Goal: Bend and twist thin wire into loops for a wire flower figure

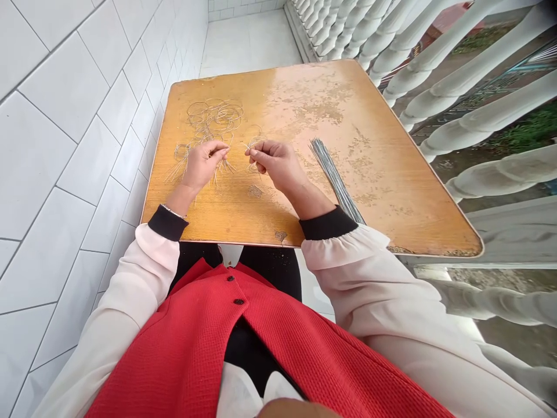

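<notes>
Over a worn wooden table point(383, 174), my left hand point(204, 164) and my right hand point(275, 162) are held close together, each with its fingertips pinched. A very thin wire seems to run between the two pinches, though it is too fine to see clearly. Under and beyond my hands lie bent wire pieces: several round wire loops point(215, 116) farther back and small bundled wire shapes point(180, 155) at the left. A bundle of straight grey wires point(333, 174) lies to the right of my right hand.
A white tiled wall point(65, 145) runs close along the table's left side. White balusters point(435, 69) stand along the right side. The table's near edge meets my lap, and pale floor shows beyond the far edge.
</notes>
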Demonstrator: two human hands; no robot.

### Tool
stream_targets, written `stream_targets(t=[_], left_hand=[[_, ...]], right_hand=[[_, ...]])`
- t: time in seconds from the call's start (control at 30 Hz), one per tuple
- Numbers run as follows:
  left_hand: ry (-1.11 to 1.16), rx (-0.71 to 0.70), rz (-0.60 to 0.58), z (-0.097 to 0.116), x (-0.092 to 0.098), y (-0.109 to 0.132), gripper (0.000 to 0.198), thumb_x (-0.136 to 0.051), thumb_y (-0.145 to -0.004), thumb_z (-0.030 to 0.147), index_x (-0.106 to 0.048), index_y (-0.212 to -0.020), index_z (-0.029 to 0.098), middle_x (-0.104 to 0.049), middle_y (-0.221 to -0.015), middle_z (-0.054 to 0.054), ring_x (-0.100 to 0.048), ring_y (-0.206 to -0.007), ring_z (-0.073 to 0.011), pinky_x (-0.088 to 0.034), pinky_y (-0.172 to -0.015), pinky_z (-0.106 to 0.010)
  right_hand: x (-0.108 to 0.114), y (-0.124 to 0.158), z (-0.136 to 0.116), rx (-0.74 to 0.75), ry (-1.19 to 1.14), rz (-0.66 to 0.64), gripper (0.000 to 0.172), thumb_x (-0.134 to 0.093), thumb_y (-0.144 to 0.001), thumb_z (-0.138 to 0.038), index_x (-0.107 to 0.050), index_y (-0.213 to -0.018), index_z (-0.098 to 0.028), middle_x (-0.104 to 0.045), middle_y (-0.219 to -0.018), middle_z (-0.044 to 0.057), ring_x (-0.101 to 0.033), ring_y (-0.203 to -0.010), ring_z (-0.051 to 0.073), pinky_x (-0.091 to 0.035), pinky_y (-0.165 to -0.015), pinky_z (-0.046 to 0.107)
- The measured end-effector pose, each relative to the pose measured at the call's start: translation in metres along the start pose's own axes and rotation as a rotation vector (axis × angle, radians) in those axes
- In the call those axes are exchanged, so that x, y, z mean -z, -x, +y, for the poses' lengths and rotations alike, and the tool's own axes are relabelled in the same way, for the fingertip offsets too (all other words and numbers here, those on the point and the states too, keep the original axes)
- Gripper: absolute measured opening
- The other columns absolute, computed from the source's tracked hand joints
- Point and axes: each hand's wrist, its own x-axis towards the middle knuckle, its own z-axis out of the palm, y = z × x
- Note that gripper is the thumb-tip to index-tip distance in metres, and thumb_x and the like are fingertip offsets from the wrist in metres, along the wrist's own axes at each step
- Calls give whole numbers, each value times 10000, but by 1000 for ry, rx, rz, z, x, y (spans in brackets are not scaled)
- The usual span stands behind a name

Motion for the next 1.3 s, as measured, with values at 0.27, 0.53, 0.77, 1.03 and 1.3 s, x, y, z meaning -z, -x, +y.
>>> stream_targets(t=[0.27,0.53,0.77,1.03,1.3], left_hand=[[211,127,21,7,2,-2,105,-709,-890,176,-698,-786,174,-658,-648,46,-488,-510,-18,-402,-543,-164],[294,231,8,14,-7,2,111,-716,-909,245,-696,-827,172,-672,-683,37,-569,-577,-21,-442,-574,-156],[429,333,20,16,-17,6,95,-672,-952,262,-689,-904,181,-698,-767,24,-616,-670,-27,-472,-645,-161],[467,377,8,15,-23,8,89,-641,-976,260,-697,-961,191,-720,-835,8,-655,-745,-42,-497,-691,-172],[457,363,53,13,-14,2,106,-664,-962,282,-701,-947,184,-707,-798,16,-609,-666,-19,-466,-621,-146]], right_hand=[[-2,2,2,15,-12,-15,182,-750,-884,-180,-667,-722,-180,-599,-661,-12,-423,-509,61,-358,-462,207],[-5,-1,5,19,-106,128,197,-748,-901,-247,-666,-730,-192,-562,-639,-28,-434,-494,62,-380,-464,212],[-14,4,2,-42,-152,199,194,-689,-945,-282,-655,-769,-209,-606,-703,-14,-529,-559,82,-442,-521,228],[-16,4,3,-10,-101,192,201,-672,-956,-397,-660,-848,-228,-617,-756,2,-565,-626,108,-427,-535,237],[-9,7,3,-44,-103,88,75,-714,-902,-278,-720,-899,-204,-654,-739,3,-457,-524,83,-370,-502,251]])
